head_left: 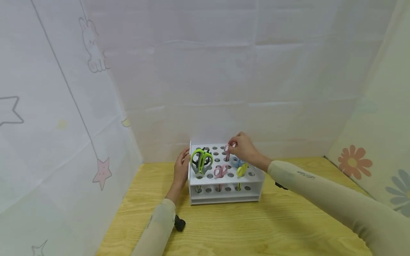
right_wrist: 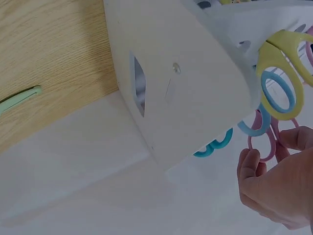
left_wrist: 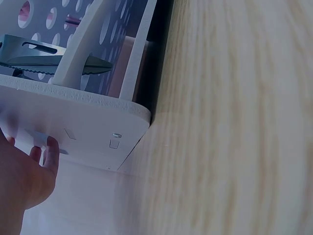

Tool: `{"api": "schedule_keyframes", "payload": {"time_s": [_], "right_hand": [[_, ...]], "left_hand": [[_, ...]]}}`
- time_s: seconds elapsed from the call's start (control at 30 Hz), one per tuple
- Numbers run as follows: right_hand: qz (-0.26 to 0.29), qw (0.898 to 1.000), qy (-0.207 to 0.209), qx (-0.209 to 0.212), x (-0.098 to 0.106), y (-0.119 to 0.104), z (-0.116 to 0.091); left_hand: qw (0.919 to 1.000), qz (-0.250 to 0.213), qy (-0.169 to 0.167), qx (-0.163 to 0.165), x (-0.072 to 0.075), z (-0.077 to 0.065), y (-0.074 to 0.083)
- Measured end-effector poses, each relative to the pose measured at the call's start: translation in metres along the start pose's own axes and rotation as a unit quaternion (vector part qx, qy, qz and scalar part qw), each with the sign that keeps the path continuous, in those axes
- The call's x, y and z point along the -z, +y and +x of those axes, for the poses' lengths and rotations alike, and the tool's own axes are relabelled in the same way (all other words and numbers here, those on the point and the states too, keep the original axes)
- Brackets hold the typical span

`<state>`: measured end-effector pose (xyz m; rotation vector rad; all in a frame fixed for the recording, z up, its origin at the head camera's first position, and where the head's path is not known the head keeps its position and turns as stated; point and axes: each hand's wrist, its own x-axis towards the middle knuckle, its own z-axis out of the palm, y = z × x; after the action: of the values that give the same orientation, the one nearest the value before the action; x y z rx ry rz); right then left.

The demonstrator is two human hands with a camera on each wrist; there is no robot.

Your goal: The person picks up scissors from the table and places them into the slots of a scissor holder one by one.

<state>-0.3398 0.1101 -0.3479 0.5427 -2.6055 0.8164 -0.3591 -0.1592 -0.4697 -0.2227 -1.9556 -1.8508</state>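
Note:
My right hand point(head_left: 243, 147) pinches the handles of a pair of pink scissors point(head_left: 227, 152) standing upright over the back part of a white rack point(head_left: 237, 181) with round holes. In the right wrist view, fingers and thumb meet around the pink loops. My left hand point(head_left: 182, 170) rests against the rack's left side panel point(left_wrist: 93, 129), its fingertips touching the panel near a slot. Green scissors point(head_left: 201, 161) stand in the rack's left holes, with a dark-handled pair behind them. Another pink pair point(head_left: 220, 171), yellow scissors point(head_left: 242, 169) and blue scissors point(head_left: 236, 162) stand farther right.
The rack stands on a wood-grain table point(head_left: 224, 227), close to a white cloth backdrop point(head_left: 205, 89). Printed cloth hangs at both sides. Teal scissor loops point(right_wrist: 215, 145) show behind the rack's right panel, and a pale green strip-like thing point(right_wrist: 19, 99) lies on the table.

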Motion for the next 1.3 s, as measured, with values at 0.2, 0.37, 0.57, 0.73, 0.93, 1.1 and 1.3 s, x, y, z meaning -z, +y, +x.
{"api": "schedule_keyframes", "payload": {"time_s": [0.2,0.37,0.57,0.73,0.93,1.1,1.3], "right_hand": [[-0.024,0.999,-0.035,0.016,-0.009,0.003,0.002],[-0.043,0.997,-0.058,0.009,-0.015,0.007,0.003],[-0.046,0.997,-0.062,0.018,-0.016,0.006,0.004],[-0.046,0.996,-0.062,0.051,-0.016,0.007,0.004],[-0.034,0.994,-0.075,0.066,-0.017,0.009,0.002],[-0.026,0.995,-0.085,0.048,-0.011,0.009,0.0],[-0.019,0.998,-0.06,0.031,0.013,0.015,-0.008]], "left_hand": [[1.0,-0.005,0.002,0.0,0.0,-0.002,0.0],[1.0,-0.001,-0.002,0.005,0.0,-0.001,-0.002],[1.0,-0.003,-0.005,0.0,0.0,0.001,-0.001],[1.0,-0.001,-0.006,-0.002,0.0,0.0,-0.001],[1.0,-0.004,-0.008,-0.002,0.0,0.0,-0.003],[0.9999,-0.009,-0.01,0.006,0.002,-0.001,-0.001],[0.9995,-0.019,-0.017,0.015,-0.001,-0.003,-0.003]]}}
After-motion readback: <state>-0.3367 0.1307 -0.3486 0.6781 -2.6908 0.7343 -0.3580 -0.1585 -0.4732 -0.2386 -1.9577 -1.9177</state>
